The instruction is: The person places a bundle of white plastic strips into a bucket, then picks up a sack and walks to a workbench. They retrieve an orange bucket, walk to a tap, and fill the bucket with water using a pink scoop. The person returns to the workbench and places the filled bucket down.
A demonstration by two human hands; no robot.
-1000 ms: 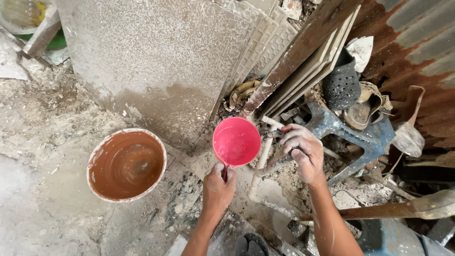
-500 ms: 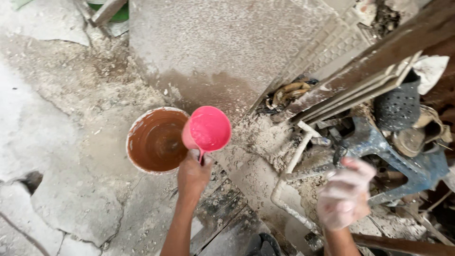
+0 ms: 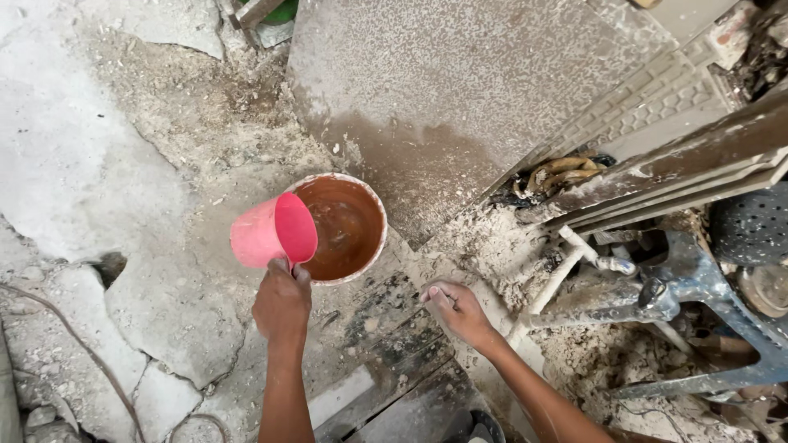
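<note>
We hold the pink plastic scoop (image 3: pixel 273 231) by its handle in our left hand (image 3: pixel 281 300), its grip closed tight, the mouth tipped sideways toward the brown-stained bucket (image 3: pixel 345 226) just right of it, while our right hand (image 3: pixel 456 310) rests loosely curled, empty, on the dirty floor (image 3: pixel 98 164).

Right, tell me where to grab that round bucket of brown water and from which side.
Probably grip the bucket by its pale rim on the near right edge, coming from above. It stands upright and open-topped, no handle shows, and the left hand with the pink scoop crowds its left side; the right hand rests closest.
</note>
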